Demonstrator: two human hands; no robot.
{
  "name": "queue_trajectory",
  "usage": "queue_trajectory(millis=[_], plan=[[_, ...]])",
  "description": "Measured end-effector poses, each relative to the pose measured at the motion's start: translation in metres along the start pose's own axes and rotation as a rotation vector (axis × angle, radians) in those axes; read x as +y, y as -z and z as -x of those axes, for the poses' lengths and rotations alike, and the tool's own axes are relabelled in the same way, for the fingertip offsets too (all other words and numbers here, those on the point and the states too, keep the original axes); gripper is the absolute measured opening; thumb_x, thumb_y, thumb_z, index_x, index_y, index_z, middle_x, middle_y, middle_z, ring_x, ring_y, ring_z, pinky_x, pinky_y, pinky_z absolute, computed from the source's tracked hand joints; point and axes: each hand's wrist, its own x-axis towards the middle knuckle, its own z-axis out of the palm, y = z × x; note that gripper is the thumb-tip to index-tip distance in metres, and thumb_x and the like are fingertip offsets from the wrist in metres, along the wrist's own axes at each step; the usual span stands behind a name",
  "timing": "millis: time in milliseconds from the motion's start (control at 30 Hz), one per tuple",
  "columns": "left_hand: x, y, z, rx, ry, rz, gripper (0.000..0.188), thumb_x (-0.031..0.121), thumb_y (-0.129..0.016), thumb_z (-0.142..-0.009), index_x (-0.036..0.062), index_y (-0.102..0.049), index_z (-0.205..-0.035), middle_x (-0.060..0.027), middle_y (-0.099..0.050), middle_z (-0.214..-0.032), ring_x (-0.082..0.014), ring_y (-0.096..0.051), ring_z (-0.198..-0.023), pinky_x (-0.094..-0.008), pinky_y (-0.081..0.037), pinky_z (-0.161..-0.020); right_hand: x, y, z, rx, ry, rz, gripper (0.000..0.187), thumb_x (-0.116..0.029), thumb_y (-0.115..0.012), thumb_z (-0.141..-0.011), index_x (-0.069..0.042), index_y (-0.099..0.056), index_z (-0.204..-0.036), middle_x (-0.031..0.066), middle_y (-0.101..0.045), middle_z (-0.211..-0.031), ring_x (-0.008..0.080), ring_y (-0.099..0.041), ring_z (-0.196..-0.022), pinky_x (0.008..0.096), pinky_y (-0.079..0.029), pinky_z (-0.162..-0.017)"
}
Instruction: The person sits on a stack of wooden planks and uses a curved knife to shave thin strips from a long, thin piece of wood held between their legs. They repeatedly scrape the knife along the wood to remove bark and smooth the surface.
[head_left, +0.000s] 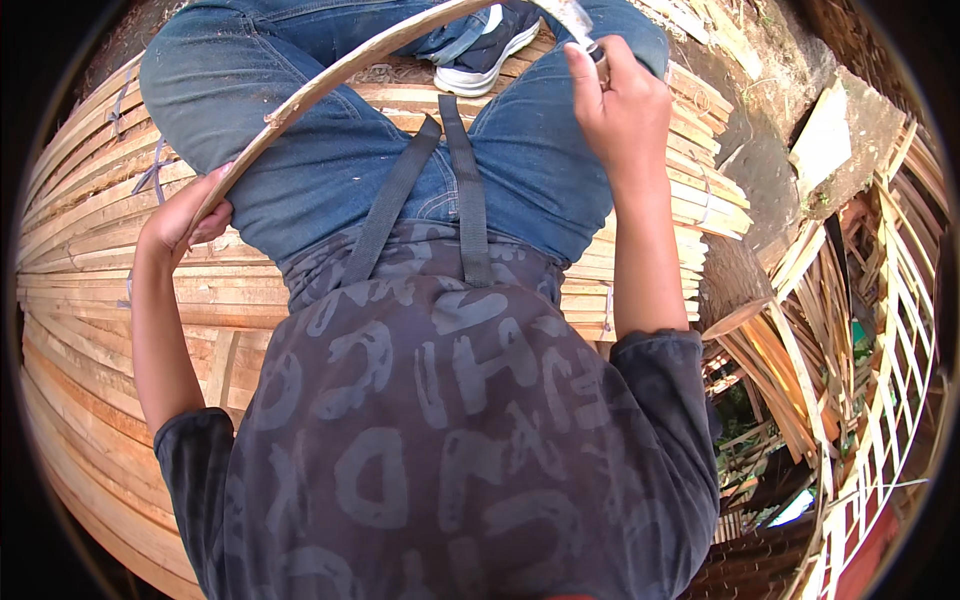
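A long, curved strip of wood or bamboo rises from the left across my legs to the top edge, where its far end leaves the view. My left hand is closed around its near end, beside my left thigh. Over my right leg, my right hand grips a knife by its handle. The pale metal blade points up and left, close to the strip's upper part; whether they touch I cannot tell. My fingers hide most of the handle.
I sit on stacked wooden slats, some tied in bundles with thin cords. A shoe lies between my legs. To the right are rocks, a cut log end, loose split strips and a pale lattice.
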Motion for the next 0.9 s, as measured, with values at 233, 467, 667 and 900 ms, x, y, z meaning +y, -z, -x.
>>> queue_trajectory(millis=[233, 467, 667, 900], plan=[[0.008, -0.005, 0.004, -0.004, 0.025, -0.012, 0.061, 0.059, -0.042, -0.096, 0.0175, -0.038, -0.051, 0.0041, -0.031, -0.041, -0.0068, -0.026, -0.036, -0.0245, -0.019, -0.036, 0.084, 0.017, -0.01, 0.186, -0.405, 0.184, 0.04, -0.033, -0.053, -0.096, 0.001, -0.059, -0.075, 0.0149, -0.058, -0.057, 0.0332, -0.055, -0.052, 0.0422, -0.044, -0.054], [-0.002, -0.005, -0.003, 0.017, -0.046, -0.055, 0.061, 0.058, -0.042, -0.096, 0.0163, -0.038, -0.053, 0.0033, -0.031, -0.041, -0.0068, -0.025, -0.036, -0.025, -0.018, -0.036, 0.021, 0.016, 0.003, 0.055, -0.268, -0.065, 0.031, -0.029, -0.063, -0.092, -0.003, -0.056, -0.075, 0.011, -0.054, -0.051, 0.0277, -0.058, -0.047, 0.0377, -0.043, -0.048], [0.005, -0.007, 0.0, 0.034, 0.005, -0.095, 0.067, 0.063, -0.042, -0.094, 0.0169, -0.034, -0.045, 0.0034, -0.029, -0.039, -0.008, -0.026, -0.034, -0.0253, -0.018, -0.035, 0.043, 0.002, 0.003, 0.059, -0.348, 0.154, 0.034, -0.036, -0.06, -0.092, -0.005, -0.058, -0.079, 0.0135, -0.061, -0.059, 0.0377, -0.063, -0.059, 0.0443, -0.048, -0.055], [-0.006, 0.004, -0.007, -0.016, -0.07, -0.094, 0.067, 0.061, -0.041, -0.095, 0.0161, -0.039, -0.046, 0.0031, -0.029, -0.038, -0.007, -0.026, -0.034, -0.0242, -0.019, -0.035, 0.111, 0.047, 0.005, 0.253, -0.539, 0.098, 0.042, -0.031, -0.052, -0.096, 0.003, -0.056, -0.072, 0.0111, -0.054, -0.055, 0.0239, -0.046, -0.049, 0.0401, -0.04, -0.053]])
